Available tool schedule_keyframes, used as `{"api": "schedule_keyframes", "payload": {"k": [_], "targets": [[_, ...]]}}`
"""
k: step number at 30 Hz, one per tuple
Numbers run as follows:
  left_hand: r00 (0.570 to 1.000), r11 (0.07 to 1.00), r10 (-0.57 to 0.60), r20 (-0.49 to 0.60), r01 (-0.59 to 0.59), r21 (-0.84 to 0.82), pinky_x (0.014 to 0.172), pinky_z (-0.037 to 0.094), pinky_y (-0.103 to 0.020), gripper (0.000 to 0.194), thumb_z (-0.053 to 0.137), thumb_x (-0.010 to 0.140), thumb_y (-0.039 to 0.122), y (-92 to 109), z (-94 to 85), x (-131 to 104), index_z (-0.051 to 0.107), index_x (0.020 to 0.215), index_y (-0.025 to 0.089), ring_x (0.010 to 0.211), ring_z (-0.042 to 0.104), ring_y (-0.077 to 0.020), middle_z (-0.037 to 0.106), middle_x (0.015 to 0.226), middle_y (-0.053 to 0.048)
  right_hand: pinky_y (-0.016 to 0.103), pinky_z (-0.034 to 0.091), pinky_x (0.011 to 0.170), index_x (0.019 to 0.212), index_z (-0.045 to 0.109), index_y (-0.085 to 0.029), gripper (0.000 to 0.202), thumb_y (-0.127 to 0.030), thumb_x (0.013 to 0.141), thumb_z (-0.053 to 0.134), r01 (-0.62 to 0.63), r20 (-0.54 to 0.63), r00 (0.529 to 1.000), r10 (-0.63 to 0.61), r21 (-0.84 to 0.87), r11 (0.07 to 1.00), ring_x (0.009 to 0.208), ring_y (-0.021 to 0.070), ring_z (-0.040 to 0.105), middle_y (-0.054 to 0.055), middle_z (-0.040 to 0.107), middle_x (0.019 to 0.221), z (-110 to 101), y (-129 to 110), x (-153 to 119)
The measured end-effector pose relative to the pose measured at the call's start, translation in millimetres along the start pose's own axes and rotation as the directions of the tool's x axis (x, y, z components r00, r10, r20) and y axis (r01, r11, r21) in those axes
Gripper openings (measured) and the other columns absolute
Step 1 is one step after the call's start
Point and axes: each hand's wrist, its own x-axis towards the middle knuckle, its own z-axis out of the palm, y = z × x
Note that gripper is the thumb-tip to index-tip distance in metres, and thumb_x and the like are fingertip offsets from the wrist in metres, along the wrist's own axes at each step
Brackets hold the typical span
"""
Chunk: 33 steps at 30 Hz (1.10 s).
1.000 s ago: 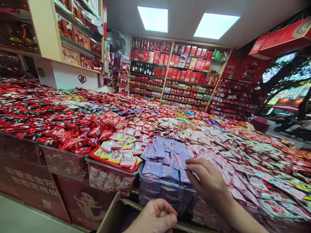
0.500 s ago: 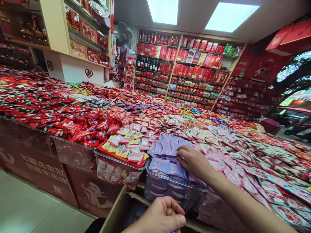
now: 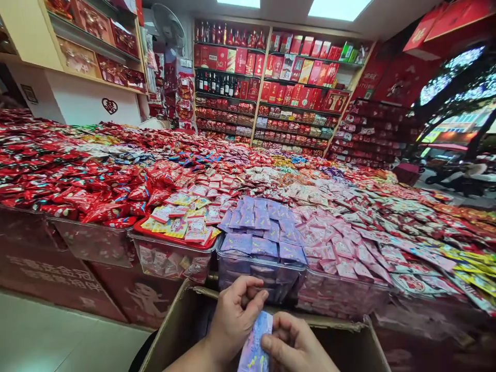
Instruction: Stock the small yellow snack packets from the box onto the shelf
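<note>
Over the open cardboard box, both hands meet at a purple candy packet with yellow marks. My right hand pinches its right edge between thumb and fingers. Curled fingers of my left hand close at its upper left edge; the palm side is hidden. Just beyond, a clear plastic bin is heaped with matching purple packets laid in overlapping rows. Dark contents at the left inside the box are hard to make out.
Left of the purple bin is a red-rimmed tray of yellow and white packets. Pink packets fill the bin on its right. Red packets spread across the counter's left. Shelves with bottles and boxes stand behind.
My right hand has come back from the purple packets to the left hand and now pinches a packet there. The left hand has risen slightly. The view has shifted right.
</note>
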Motion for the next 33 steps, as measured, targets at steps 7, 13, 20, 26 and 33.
{"api": "schedule_keyframes", "payload": {"k": [7, 13, 20, 26, 33], "targets": [[0.963, 0.993, -0.098, 0.252, 0.112, -0.043, 0.051, 0.036, -0.019, 0.03, 0.048, 0.076, 0.043, 7, 0.5, 0, 0.055, 0.08, 0.014, 0.055, 0.044, -0.0081, 0.051, 0.063, 0.001, 0.016, 0.035, 0.044, 0.069, 0.048, -0.015, 0.029, -0.041, 0.069, 0.062, 0.169, -0.197, 0.968, -0.153, 0.064, 0.984, 0.047, 0.0051, 0.045, -0.004, 0.05, 0.054, -7, -13, -4], [0.946, 0.982, -0.165, 0.281, 0.183, -0.039, 0.048, 0.036, -0.018, 0.03, 0.058, 0.069, 0.043, 9, 7.8, -3, 0.053, 0.066, 0.013, 0.051, 0.044, -0.0073, 0.051, 0.057, 0.002, 0.017, 0.036, 0.047, 0.062, 0.047, -0.015, 0.029, -0.04, 0.074, 0.056, 0.249, -0.275, 0.935, -0.225, 0.057, 0.967, 0.048, 0.0056, 0.043, -0.004, 0.048, 0.053, -12, -6, -4], [0.882, 0.927, -0.318, 0.348, 0.366, -0.079, 0.032, 0.031, -0.016, 0.054, 0.033, 0.074, 0.062, 6, 1.8, 2, 0.054, 0.087, 0.014, 0.037, 0.049, -0.0085, 0.053, 0.051, 0.001, 0.026, 0.045, 0.068, 0.088, 0.062, -0.022, 0.019, -0.012, 0.075, 0.054, 0.552, -0.228, 0.638, -0.736, -0.53, 0.643, 0.077, 0.0148, 0.056, 0.003, 0.062, 0.083, -24, -8, -15], [0.906, 0.929, -0.269, 0.328, 0.334, -0.161, 0.032, 0.034, -0.015, 0.037, 0.058, 0.067, 0.047, 8, 0.0, 3, 0.054, 0.082, 0.013, 0.034, 0.044, -0.0042, 0.049, 0.052, 0.005, 0.032, 0.046, 0.074, 0.114, 0.051, -0.026, 0.05, -0.001, 0.07, 0.051, 0.643, 0.075, 0.498, -0.864, -0.7, 0.31, 0.09, 0.0184, 0.053, 0.008, 0.057, 0.1, -22, -4, -19], [0.962, 0.967, -0.158, 0.221, 0.197, -0.165, 0.045, 0.042, -0.017, 0.031, 0.061, 0.07, 0.032, 16, 3.4, -1, 0.051, 0.093, 0.015, 0.05, 0.049, -0.0059, 0.054, 0.063, 0.002, 0.023, 0.047, 0.053, 0.101, 0.048, -0.018, 0.027, -0.029, 0.077, 0.054, 0.38, -0.412, 0.826, -0.385, -0.097, 0.92, 0.065, 0.0133, 0.057, 0.006, 0.06, 0.081, -14, -2, -13]]}}
